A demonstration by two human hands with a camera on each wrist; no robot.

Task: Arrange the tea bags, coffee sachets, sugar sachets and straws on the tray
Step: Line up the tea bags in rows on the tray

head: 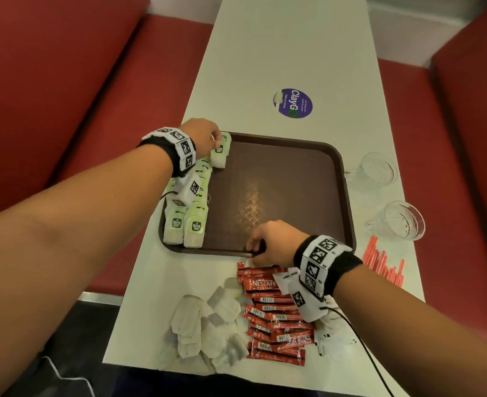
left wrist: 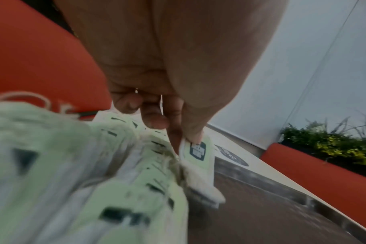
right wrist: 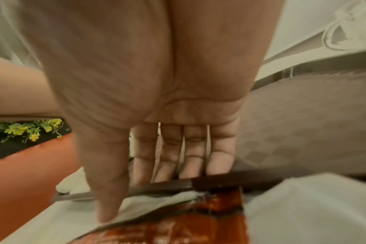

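Note:
A brown tray [head: 279, 173] lies on the white table. Several green-tagged tea bags [head: 185, 224] line its left side. My left hand [head: 216, 140] pinches one more green tea bag [head: 221, 151] at the tray's far left corner; in the left wrist view the thumb and forefinger of that hand [left wrist: 186, 140] hold the bag's tag [left wrist: 198, 151]. My right hand [head: 252, 252] rests on the tray's near rim, its fingers [right wrist: 190, 148] straight inside the tray and its thumb outside on a white sachet [right wrist: 157, 203]. Red coffee sachets [head: 276, 319], plain tea bags [head: 208, 325], sugar sachets [head: 331, 336] and red straws [head: 382, 262] lie near the front edge.
Two glass cups [head: 375, 171] [head: 400, 222] stand right of the tray. A round purple sticker [head: 293, 103] is on the table beyond it. Red bench seats [head: 64, 96] flank the table on both sides.

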